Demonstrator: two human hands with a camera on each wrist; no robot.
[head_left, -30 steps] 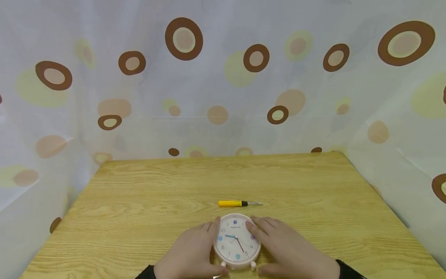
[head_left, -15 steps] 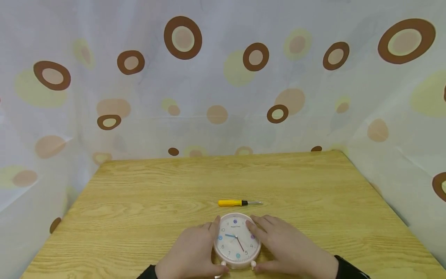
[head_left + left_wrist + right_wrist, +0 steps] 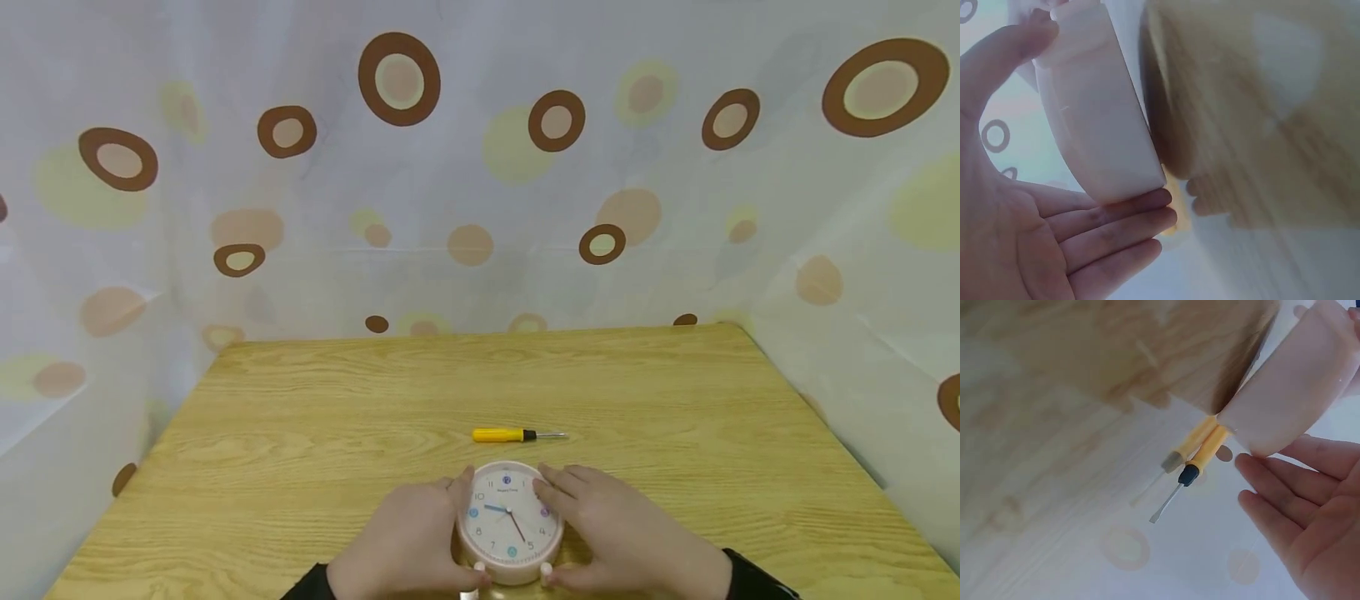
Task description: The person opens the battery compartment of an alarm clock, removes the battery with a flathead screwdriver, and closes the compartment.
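Observation:
A round pale pink alarm clock with a white face, blue hands and two short feet stands out at the near middle of the table, face up. My left hand holds its left side, thumb by one foot and fingers along the far rim. On the right side my right hand grips it, with the index finger over the face's edge and the thumb at the other foot. The left wrist view shows the smooth casing between thumb and fingers. The clock's back is hidden.
Beyond the clock, a screwdriver with a yellow handle lies crosswise, its tip to the right. A small white thing shows by the left thumb, too little to identify. The wooden table meets patterned cloth at its back and sides.
The head view has shifted slightly. Both hands keep their hold on the clock, and a little more of the small white thing by the left thumb shows. The screwdriver stays put.

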